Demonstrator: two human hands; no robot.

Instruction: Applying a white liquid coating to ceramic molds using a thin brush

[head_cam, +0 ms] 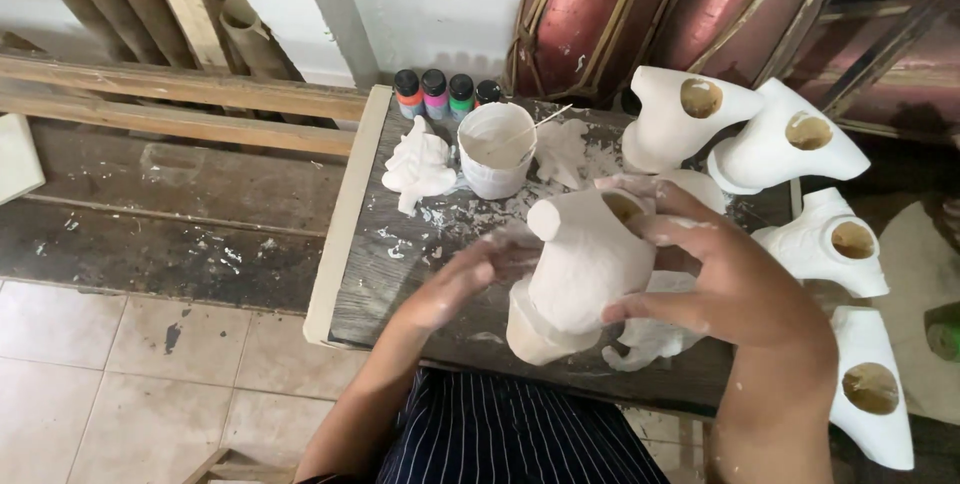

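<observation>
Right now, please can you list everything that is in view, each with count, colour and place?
held plaster figure: one, white, above the table's near edge
hollow plaster figures: four, white, right side
small plaster casts: two, white, either side of the cup
cup: one, white, stick inside, table's far end
paint bottles: four, black caps, behind the cup
table: one, dark, plaster-spattered
left hand: touches the held figure's side
right hand: grips the held figure

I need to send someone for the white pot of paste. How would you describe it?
On the dark worktable, look at the far edge just in front of the row of small paint bottles. The white pot stands there, the only open round container, with a thin stick leaning in it.
</observation>
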